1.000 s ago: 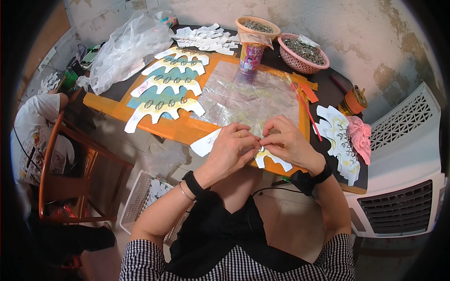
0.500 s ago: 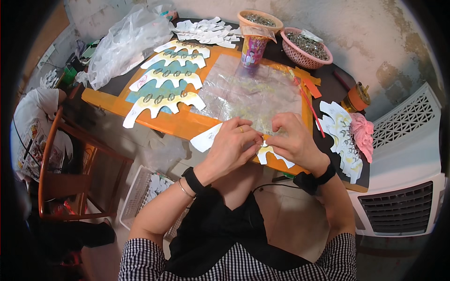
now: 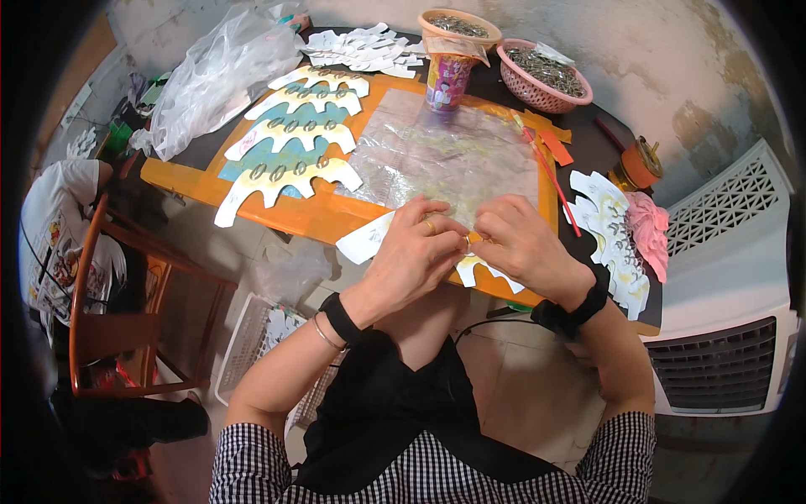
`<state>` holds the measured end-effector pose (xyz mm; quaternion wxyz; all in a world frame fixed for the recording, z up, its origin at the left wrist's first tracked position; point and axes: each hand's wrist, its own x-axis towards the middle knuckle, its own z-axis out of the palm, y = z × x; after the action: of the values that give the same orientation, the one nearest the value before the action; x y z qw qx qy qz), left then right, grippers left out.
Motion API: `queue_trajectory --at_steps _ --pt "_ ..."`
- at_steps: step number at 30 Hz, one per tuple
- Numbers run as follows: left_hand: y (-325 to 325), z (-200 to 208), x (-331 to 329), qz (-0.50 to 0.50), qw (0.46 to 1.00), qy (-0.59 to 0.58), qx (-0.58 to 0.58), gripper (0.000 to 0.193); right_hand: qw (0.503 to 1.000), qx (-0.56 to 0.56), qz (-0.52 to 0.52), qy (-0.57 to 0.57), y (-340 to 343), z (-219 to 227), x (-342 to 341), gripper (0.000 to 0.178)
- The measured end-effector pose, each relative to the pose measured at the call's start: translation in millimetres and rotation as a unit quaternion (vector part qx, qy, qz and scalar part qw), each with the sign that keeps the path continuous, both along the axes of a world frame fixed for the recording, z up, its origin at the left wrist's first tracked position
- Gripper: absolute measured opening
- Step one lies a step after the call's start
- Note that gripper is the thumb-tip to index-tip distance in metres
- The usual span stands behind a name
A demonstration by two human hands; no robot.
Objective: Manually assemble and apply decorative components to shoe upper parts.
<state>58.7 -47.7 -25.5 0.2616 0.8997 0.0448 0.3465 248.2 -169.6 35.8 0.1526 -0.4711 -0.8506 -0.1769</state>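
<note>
At the table's near edge, both my hands meet over a white scalloped cut-out strip (image 3: 366, 238) with yellowish smears on its lobes. My left hand (image 3: 416, 252) is closed at the strip, thumb and fingers pinched together near its middle. My right hand (image 3: 525, 252) is closed too, its fingertips bent down beside the left ones; what they pinch is hidden. A small shiny bit shows between the fingertips, too small to name. To the left, several similar strips (image 3: 290, 178) lie in overlapping rows on a blue-green sheet, with oval metal rings on them.
Clear plastic film (image 3: 395, 160) covers the orange board. Behind stand a printed cup (image 3: 449, 82), a peach bowl (image 3: 491, 34) and a pink basket (image 3: 537, 91) of metal pieces. On the right lie more strips (image 3: 625, 281), a pink cloth (image 3: 646, 235) and a red stick (image 3: 554, 181).
My right fingers have come closer to the left ones, and the right forearm has swung slightly outward. The whole view has shifted a little. The strip stays under my hands.
</note>
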Motion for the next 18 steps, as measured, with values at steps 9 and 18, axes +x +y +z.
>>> queue_trajectory --at_steps 9,18 --pt "-3.7 1.5 -3.8 -0.029 0.996 0.020 0.081 0.027 0.999 -0.017 0.016 -0.035 1.0 4.3 1.8 0.018" --pt "-11.0 6.9 -7.1 -0.023 0.995 0.019 0.098 0.038 0.999 -0.008 0.013 -0.047 -5.5 2.0 4.4 0.011"
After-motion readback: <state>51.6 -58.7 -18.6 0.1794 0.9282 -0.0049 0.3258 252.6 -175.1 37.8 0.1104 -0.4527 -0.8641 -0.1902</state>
